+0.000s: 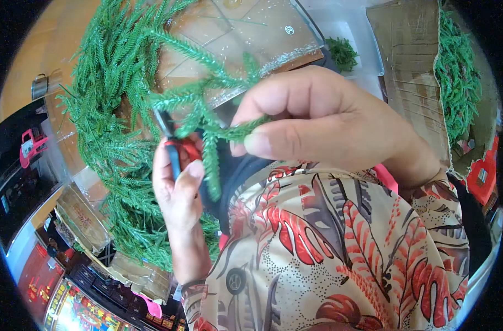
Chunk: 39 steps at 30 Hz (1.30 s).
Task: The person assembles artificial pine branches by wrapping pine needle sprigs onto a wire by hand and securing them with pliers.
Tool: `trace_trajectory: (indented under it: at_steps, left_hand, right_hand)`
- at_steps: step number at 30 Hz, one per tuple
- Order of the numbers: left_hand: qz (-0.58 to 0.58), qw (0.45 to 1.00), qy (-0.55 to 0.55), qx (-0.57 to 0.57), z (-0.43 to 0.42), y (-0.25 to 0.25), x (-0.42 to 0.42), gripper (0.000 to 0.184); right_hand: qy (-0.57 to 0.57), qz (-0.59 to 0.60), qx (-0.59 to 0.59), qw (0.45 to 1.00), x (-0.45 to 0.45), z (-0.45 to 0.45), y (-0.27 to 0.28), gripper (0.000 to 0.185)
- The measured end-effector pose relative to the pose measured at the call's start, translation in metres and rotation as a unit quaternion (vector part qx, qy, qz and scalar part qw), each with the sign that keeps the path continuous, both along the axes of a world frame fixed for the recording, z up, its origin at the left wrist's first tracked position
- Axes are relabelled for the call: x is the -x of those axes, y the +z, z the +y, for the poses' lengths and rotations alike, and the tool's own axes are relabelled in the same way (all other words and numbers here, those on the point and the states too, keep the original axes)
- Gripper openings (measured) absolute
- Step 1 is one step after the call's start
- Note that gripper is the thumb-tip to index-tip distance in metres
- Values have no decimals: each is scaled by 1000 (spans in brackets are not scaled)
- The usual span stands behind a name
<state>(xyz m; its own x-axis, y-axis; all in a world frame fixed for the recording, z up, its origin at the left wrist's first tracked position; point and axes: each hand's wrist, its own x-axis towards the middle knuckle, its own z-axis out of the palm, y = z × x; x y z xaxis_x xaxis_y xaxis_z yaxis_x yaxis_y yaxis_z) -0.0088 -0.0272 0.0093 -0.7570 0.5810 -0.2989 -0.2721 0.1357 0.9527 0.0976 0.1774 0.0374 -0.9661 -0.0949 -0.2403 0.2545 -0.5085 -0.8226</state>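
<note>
My right hand [323, 124] pinches a green artificial pine sprig [210, 116] between thumb and fingers, to the right of my left hand. My left hand [179, 190] is wrapped round a cutting tool [177, 149] with red and dark blue handles. The tool's metal jaws point up and lie against the left side of the sprig, where the needles partly hide them. Several green sprig arms spread out between the two hands.
A large heap of green pine garland [110, 88] curves down the left side. At the top is a table [207, 27] with pale flecks. An open cardboard box [406, 60] with more greenery [458, 77] stands at the right, beside a white bin [362, 33].
</note>
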Motion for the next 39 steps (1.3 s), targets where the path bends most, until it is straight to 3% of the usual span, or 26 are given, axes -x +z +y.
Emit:
trace_trajectory:
  at_steps: [2, 5, 9, 14, 18, 19, 21, 26, 29, 30, 31, 33, 34, 37, 39]
  left_hand:
    - [-5, 999, -32, 4, 5, -8, 1, 49]
    - [-31, 999, -8, -30, 22, -4, 1, 49]
    - [-130, 976, 43, -171, 45, 0, 6, 42]
    - [-45, 996, 34, -70, 51, -10, 16, 43]
    - [114, 993, 21, 36, 70, -9, 8, 39]
    - [262, 956, -18, 131, 76, -4, 10, 40]
    - [524, 789, -91, 309, 86, 6, 16, 43]
    - [622, 725, -122, 271, 90, -19, 38, 49]
    - [495, 853, -148, 79, 75, -16, 28, 55]
    - [341, 924, -176, -1, 67, -9, 23, 59]
    - [233, 955, -159, -86, 63, -3, 18, 58]
    - [8, 962, -112, -250, 59, 5, 3, 57]
    - [14, 962, -45, -269, 58, 4, -5, 47]
    - [74, 972, -70, -211, 50, 7, 5, 38]
    - [53, 965, -68, -246, 51, 3, 7, 37]
  right_hand:
    - [-21, 22, 22, 999, -2, 1, -2, 19]
    - [-51, -41, 8, 998, -6, 3, 3, 18]
    - [-55, -12, 39, 998, -15, 7, 3, 18]
    - [-73, -1, 89, 993, -22, 11, 10, 18]
    - [-77, 17, 70, 994, -22, 13, 9, 18]
    - [-74, 21, 76, 994, -22, 13, 9, 18]
    - [-75, 16, 79, 994, -23, 14, 10, 18]
    - [-75, 52, 56, 994, -21, 13, 4, 19]
    - [-48, 24, 30, 998, -21, 17, 2, 16]
    - [-51, 25, 26, 998, -21, 17, 1, 16]
    - [-54, 26, 22, 998, -19, 16, -1, 15]
    - [-44, 27, 7, 999, -17, 13, -5, 15]
    - [-34, 26, -5, 999, -16, 12, -8, 15]
    - [-30, 38, -42, 998, -12, 5, -11, 15]
    - [-11, 45, -90, 995, -11, 3, -9, 17]
